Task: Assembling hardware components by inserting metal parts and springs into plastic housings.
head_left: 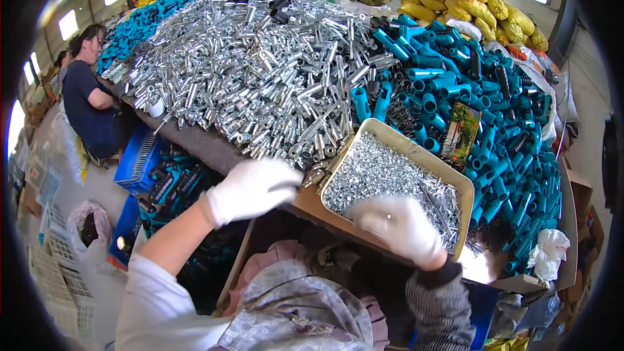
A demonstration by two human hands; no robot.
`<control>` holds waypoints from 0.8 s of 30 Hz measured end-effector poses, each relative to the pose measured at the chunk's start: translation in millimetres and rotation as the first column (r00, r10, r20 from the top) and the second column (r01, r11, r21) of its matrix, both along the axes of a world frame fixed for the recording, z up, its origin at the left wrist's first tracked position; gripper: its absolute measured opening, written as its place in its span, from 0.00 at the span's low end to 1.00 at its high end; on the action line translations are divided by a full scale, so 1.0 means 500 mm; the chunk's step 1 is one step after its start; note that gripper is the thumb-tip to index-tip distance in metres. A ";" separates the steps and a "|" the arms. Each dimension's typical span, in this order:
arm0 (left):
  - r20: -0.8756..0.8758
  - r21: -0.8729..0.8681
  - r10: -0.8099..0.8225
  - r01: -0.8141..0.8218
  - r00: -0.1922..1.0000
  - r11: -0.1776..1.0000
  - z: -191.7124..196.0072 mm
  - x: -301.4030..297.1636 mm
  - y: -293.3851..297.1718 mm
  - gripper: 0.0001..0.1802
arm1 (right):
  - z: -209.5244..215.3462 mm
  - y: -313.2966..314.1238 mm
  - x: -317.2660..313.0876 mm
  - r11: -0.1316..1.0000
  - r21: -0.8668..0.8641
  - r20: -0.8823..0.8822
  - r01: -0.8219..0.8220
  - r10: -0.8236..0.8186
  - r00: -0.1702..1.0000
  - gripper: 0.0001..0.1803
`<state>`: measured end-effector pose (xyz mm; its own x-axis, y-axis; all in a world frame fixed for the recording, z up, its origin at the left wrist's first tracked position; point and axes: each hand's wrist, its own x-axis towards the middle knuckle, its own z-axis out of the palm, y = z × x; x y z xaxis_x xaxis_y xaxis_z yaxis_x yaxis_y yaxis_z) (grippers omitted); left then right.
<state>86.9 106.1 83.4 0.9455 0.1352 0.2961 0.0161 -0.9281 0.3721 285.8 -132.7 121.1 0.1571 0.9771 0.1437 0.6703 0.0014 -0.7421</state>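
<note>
My left hand point(253, 192), in a white glove, hangs blurred at the table's near edge, just in front of a large heap of silvery metal sleeves point(260, 68). Its fingers stretch to the right, thumb apart, and I see nothing between them. A few loose metal pieces point(316, 174) lie near its fingertips. Over the front of a cream tray point(465, 185) is my right hand point(398, 226), also white-gloved and smeared by motion. Its fingers look curled in; what they hold, if anything, is hidden. Small metal pins point(383, 169) fill the tray.
Teal plastic tubes point(513, 175) are heaped at right, with a picture card point(461, 133) among them. Dark coil springs point(422, 101) lie behind the tray. Blue crates point(140, 159) stand below at left. A person point(91, 101) works at the far left. Yellow sacks point(474, 3) rise behind.
</note>
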 end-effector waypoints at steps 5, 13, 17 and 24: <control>0.071 0.095 0.364 -0.370 0.928 0.924 0.015 0.177 0.045 0.16 | 0.011 0.192 0.106 0.939 0.325 0.381 0.114 -0.240 0.893 0.10; 0.008 -0.135 0.482 -0.476 0.876 0.869 0.010 0.230 0.079 0.20 | 0.011 0.434 0.160 0.882 0.439 0.594 0.170 -0.427 0.682 0.08; 0.358 -0.679 0.539 -0.183 0.763 0.711 -0.026 0.138 0.098 0.24 | 0.007 0.556 0.165 0.927 0.351 0.712 0.129 -0.354 0.607 0.09; 0.224 -0.975 0.641 0.176 0.734 0.139 -0.025 -0.008 0.059 0.12 | -0.013 0.605 0.134 0.987 0.118 0.929 0.111 -0.150 0.339 0.10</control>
